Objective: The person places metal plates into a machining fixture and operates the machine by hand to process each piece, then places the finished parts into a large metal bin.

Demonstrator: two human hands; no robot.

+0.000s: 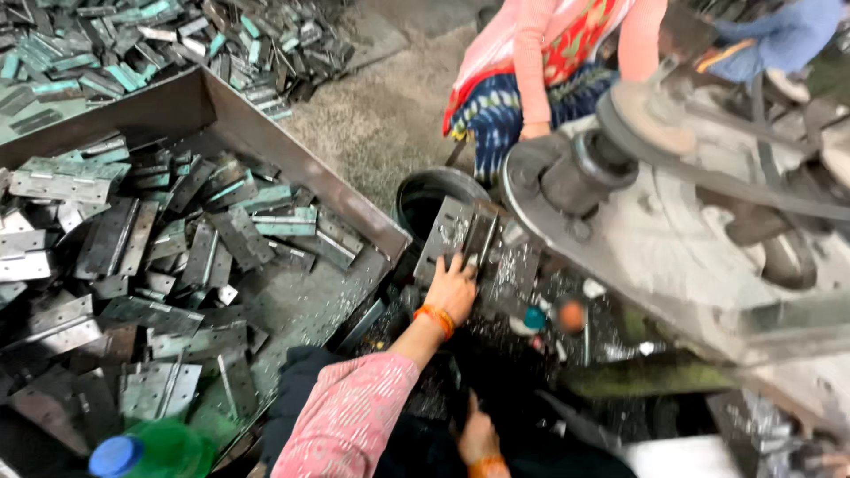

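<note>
My left hand [452,288] reaches forward from a pink sleeve, an orange bangle on its wrist. Its fingers grip the lower edge of a grey metal hinge plate [456,235] that leans against the machine's bed [513,270]. My right hand [478,435] stays low near my lap at the bottom edge, also with an orange bangle. It is partly cut off, and what it holds is hidden. A big metal tray [266,142] with several flat hinges [204,248] lies to the left of my arm.
A belt-driven machine with a pulley [575,177] fills the right side. Another person in pink sleeves [531,71] sits behind it. A dark round bucket [416,199] stands by the tray. More hinges are heaped at top left [133,44]. A green bottle [150,451] lies bottom left.
</note>
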